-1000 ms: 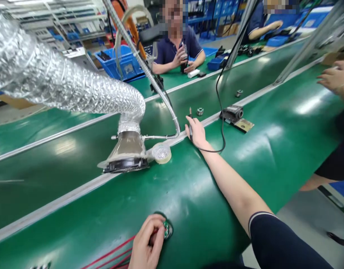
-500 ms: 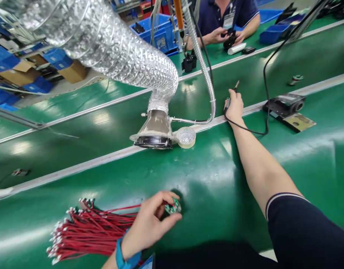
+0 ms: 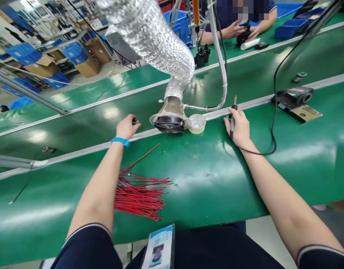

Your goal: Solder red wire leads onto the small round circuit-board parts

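My left hand [image 3: 127, 127] is over the belt beyond the metal strip, its fingers pinched on a small circuit board [image 3: 135, 121]. Most of that board is hidden by the fingers. Nearer to me, partly behind my left forearm, lies a bundle of red wires [image 3: 142, 196], with one wire sticking out at an angle. My right hand [image 3: 240, 126] is closed around a soldering iron [image 3: 232, 125], whose bare tip points up and away from me. From its handle a black cable [image 3: 273, 130] loops off to the right. Between my hands stands a round tin in a pale ring [image 3: 197, 124].
A fume extractor fan [image 3: 172, 124] hangs on a silver duct [image 3: 172, 45] between my hands. To the right rests a black stand with a sponge tray [image 3: 305, 112]. Small parts [image 3: 300, 77] sit on the belt. Across it, a co-worker's hands [image 3: 242, 33] hold a black part.
My left hand has moved away from me with the circuit board, from the near worktop to above the belt. The right hand has drawn back slightly with the soldering iron. The view has shifted.
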The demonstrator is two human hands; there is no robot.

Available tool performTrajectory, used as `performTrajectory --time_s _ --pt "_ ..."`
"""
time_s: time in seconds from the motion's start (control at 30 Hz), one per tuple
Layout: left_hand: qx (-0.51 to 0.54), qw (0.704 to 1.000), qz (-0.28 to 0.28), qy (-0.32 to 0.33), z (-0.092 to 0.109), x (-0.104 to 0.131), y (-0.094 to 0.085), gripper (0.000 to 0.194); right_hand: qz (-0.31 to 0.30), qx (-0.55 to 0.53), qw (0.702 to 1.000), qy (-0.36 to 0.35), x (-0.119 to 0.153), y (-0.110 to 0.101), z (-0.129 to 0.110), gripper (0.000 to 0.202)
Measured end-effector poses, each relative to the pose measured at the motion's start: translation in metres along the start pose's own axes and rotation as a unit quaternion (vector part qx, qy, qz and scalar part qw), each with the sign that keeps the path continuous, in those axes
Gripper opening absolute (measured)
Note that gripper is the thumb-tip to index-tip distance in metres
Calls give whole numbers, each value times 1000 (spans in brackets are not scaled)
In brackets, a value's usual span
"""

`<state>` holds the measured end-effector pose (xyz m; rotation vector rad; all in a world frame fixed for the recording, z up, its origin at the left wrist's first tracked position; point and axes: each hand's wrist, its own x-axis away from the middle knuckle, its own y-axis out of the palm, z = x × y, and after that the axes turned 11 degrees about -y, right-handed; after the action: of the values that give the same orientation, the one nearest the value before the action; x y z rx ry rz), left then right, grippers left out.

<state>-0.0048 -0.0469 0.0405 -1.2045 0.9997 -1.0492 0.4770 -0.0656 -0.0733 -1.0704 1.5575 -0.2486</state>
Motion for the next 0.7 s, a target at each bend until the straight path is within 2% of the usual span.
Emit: performTrajectory --time_s 0.1,0.2,0.3,0.37,0.47,0.57,0.7 --pt "31 1000 -5 2 5 5 25 35 3 -31 999 -13 28 -19 -31 45" --pt "51 998 31 5 -2 20 33 42 -12 -72 997 -30 54 -36 -60 44" --pt "75 995 58 34 -11 53 33 41 -36 -112 992 -39 76 -46 -86 46" --pt "92 992 44 71 -12 81 38 31 -44 -131 990 -42 86 -49 -101 47" --pt "119 986 7 113 -4 113 54 20 -58 -160 984 -57 95 -50 -123 48" --pt "153 981 -10 116 9 129 66 8 -80 -192 976 -70 101 -51 -145 51" --pt "201 968 -21 150 25 151 58 14 -80 -209 973 -58 113 -54 -166 59"
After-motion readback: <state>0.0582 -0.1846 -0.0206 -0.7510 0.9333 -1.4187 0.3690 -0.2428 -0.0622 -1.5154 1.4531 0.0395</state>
